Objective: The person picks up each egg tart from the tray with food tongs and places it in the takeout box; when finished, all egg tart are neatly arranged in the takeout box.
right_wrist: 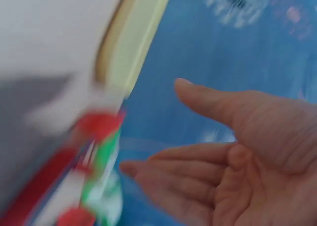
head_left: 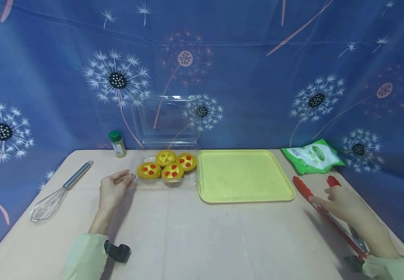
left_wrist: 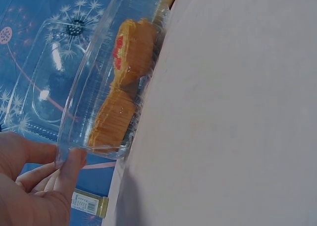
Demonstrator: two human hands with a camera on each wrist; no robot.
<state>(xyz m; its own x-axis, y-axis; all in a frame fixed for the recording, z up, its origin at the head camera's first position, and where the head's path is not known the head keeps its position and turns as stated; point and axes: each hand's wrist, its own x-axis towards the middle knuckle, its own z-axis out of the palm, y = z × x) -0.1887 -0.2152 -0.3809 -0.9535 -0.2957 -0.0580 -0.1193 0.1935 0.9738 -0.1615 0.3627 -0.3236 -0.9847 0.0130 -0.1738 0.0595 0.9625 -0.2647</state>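
Observation:
At the left front corner of an open, clear plastic clamshell box (left_wrist: 74,102), my left hand (head_left: 112,188) pinches the rim between thumb and fingers. Several yellow egg tarts (head_left: 149,170) with red or yellow topping sit inside the box, whose lid (head_left: 167,120) stands raised against the curtain. On the right, my right hand (head_left: 349,208) hovers over red-tipped tongs (head_left: 340,231), its thumb and fingers extended. Nothing lies between them in the right wrist view, where the tongs appear blurred beside the hand. The tongs' arms are spread, and the hand partly hides one of them.
A yellow tray (head_left: 245,177) lies right of the box. Behind the tongs is a green and white packet (head_left: 314,157). A whisk (head_left: 58,194) lies at the far left, and a green-capped seasoning bottle (head_left: 118,144) stands at the back. A blue dandelion-print curtain (head_left: 244,85) hangs behind the table.

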